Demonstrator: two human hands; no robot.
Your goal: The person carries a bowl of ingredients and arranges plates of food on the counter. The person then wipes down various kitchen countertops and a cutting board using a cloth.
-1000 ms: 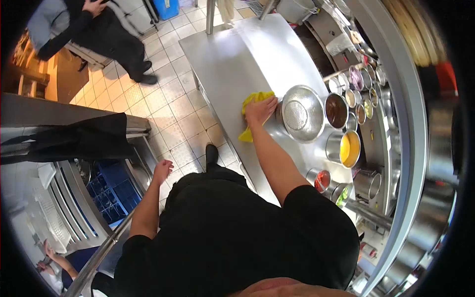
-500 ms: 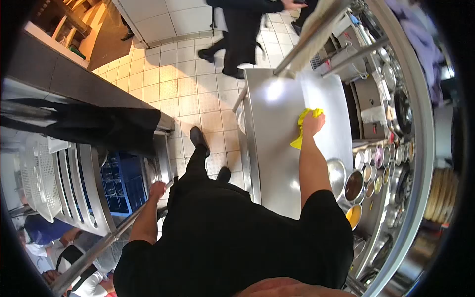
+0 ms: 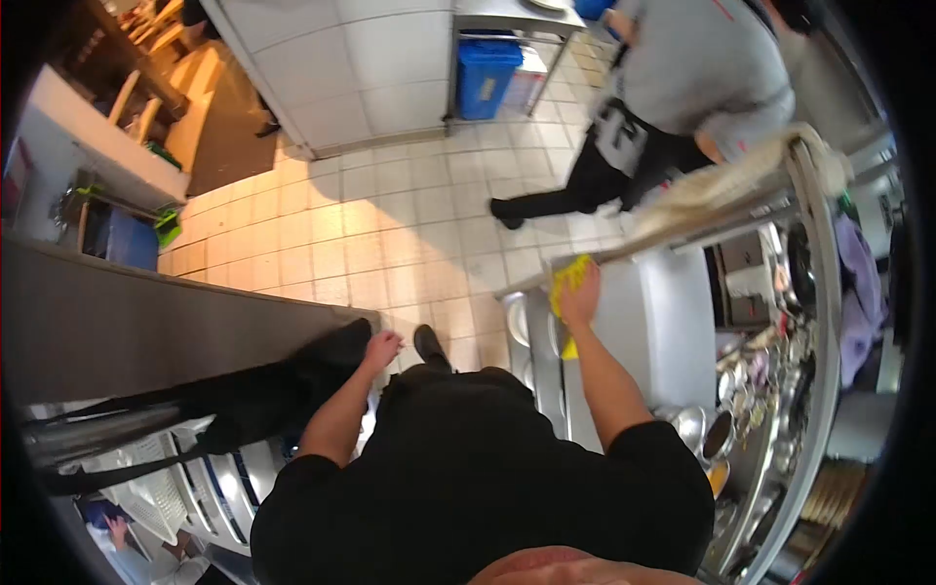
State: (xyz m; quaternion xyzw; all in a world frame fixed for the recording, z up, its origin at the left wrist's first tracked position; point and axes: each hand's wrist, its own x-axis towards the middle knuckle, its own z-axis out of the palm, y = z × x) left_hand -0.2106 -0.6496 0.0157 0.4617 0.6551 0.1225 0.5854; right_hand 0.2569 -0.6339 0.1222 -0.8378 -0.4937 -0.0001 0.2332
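Observation:
My right hand (image 3: 582, 295) is closed on a yellow cloth (image 3: 567, 276), pressing it onto the far left end of the steel counter (image 3: 673, 336). Part of the cloth hangs below the palm, along the counter's edge. Out to the side, my left hand (image 3: 383, 349) is loosely curled with nothing visible in it. Close beside it, a black cloth (image 3: 322, 366) is draped over a rail.
A co-worker in a grey shirt (image 3: 702, 78) is walking past the counter's far end. Metal bowls (image 3: 689, 426) and several small containers line the right side. A pale towel (image 3: 731, 185) hangs on the overhead rail. A blue bin (image 3: 486, 78) stands ahead.
My right hand has moved the yellow cloth towards the counter's far left end. My left hand has come off the left-hand rail and moved forward. A grey-shirted person has come into view.

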